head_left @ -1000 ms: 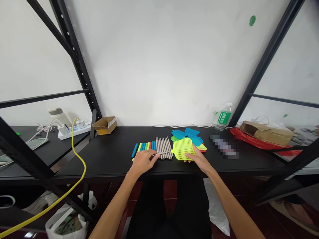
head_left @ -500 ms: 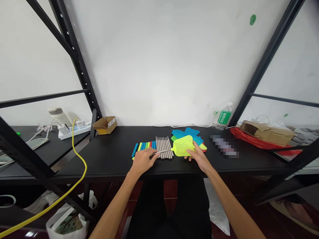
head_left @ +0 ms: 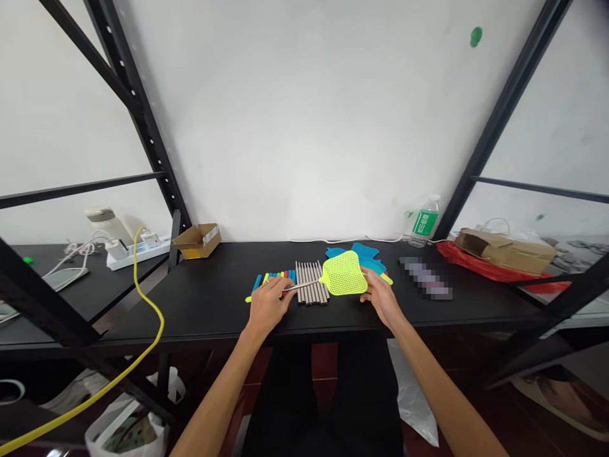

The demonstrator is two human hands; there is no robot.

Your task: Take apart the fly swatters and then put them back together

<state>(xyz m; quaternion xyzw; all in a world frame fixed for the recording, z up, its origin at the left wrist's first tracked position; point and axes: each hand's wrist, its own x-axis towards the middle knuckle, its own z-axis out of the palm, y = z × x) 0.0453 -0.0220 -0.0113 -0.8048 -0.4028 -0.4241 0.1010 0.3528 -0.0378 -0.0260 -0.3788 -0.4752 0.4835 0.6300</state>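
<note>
A yellow fly swatter (head_left: 344,274) lies sideways between my hands above the black table. My left hand (head_left: 268,303) is closed around its thin metal rod, and a yellow end pokes out left of that hand. My right hand (head_left: 382,297) pinches the right edge of the perforated head, with some fingertips hidden. Beneath the rod is a row of metal rods (head_left: 310,279) laid side by side. Coloured handle tubes (head_left: 257,281) in blue, yellow and red are lined up to the left, partly covered by my left hand. Blue swatter heads (head_left: 364,251) are piled behind the yellow one.
An open cardboard box (head_left: 197,242) sits at the back left. A water bottle (head_left: 425,222) stands by the wall at right, near a blurred item (head_left: 425,277) and a brown package (head_left: 507,251) on red plastic. A yellow cable (head_left: 159,317) hangs at left, by a power strip (head_left: 137,252).
The yellow swatter and my left hand have shifted slightly left. My right hand has slid from over the swatter head to its right edge. The view has shifted slightly.
</note>
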